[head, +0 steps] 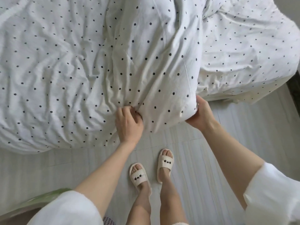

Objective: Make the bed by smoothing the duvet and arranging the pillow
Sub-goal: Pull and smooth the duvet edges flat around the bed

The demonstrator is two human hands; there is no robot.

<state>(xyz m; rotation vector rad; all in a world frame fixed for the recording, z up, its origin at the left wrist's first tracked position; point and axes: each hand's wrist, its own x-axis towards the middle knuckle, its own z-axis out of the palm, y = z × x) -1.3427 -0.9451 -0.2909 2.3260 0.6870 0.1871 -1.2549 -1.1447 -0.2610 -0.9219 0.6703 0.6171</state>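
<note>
Both hands gripping the duvet's near edge, bedside.
Left hand (129,123) pinches a fold; right hand (200,113) cups the duvet (146,62) corner. Pull evenly, lift, spread flat. Pillow unseen.

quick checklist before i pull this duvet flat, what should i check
1. Left hand gripping duvet: ok, fabric bunched in fingers.
2. Right hand gripping the edge: ok, wrapped around the corner fold.
3. Duvet smooth: not ok, creased and heaped in the middle.
4. Duvet off the floor: cannot tell, the edge hangs low.
5. Pillow placed: cannot tell, none in view.
6. Footing: ok, both slippers flat on the floor.
</note>
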